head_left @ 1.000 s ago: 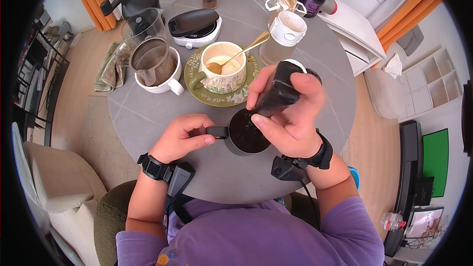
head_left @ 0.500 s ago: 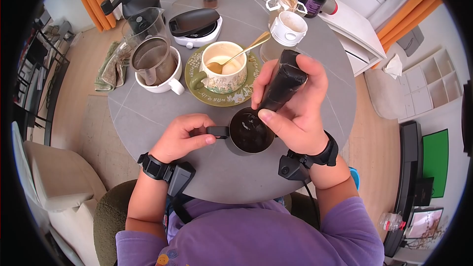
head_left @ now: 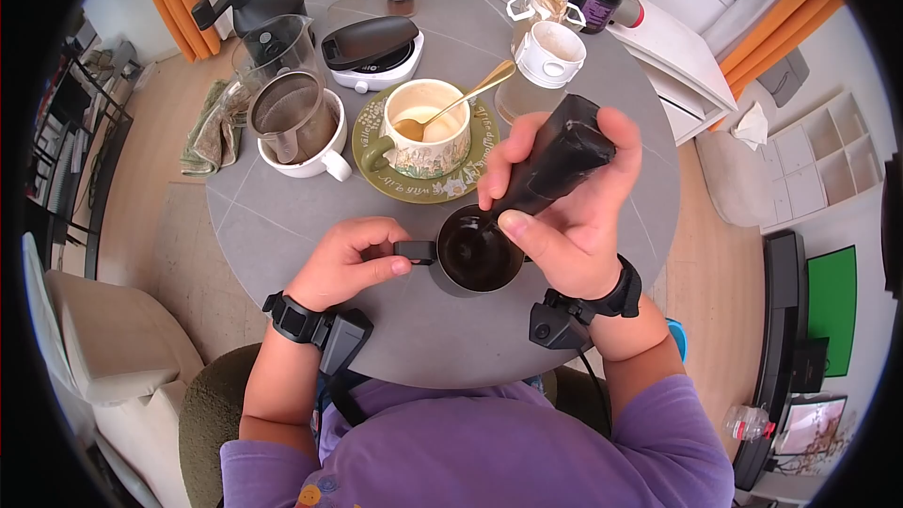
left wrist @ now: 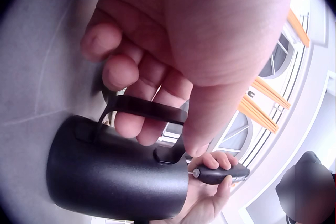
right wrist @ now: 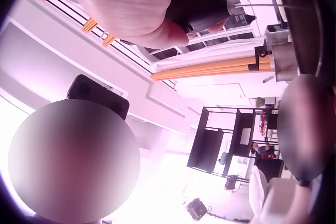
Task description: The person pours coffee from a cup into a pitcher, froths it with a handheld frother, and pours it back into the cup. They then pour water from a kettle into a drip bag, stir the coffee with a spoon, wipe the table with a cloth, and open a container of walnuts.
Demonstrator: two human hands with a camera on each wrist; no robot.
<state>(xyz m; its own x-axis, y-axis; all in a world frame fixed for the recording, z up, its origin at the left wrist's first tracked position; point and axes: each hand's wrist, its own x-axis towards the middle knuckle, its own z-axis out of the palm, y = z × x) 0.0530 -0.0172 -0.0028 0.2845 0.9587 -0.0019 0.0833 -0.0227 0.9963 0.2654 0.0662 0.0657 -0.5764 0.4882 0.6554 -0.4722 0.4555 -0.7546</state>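
Lying beyond black mug (left wrist: pixel 115 174): saucer (head_left: pixel 423 191)

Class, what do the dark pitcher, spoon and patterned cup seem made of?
Dark pitcher: probably coated metal, satin black; soft sheen along its wall.
Spoon: likely polished metal; its golden handle gleams.
Patterned cup: perhaps glazed ceramic; smooth pale rim, decorated side.

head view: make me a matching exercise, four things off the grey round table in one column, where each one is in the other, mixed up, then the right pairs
1 cylindrical black mug
2 slim gold metal spoon
3 black handheld whisk
4 round olive-green saucer

A in the right hand
B under the cream floral cup
C held by its handle in the left hand
D inside the floral cup

Pairs: 1-C, 2-D, 3-A, 4-B
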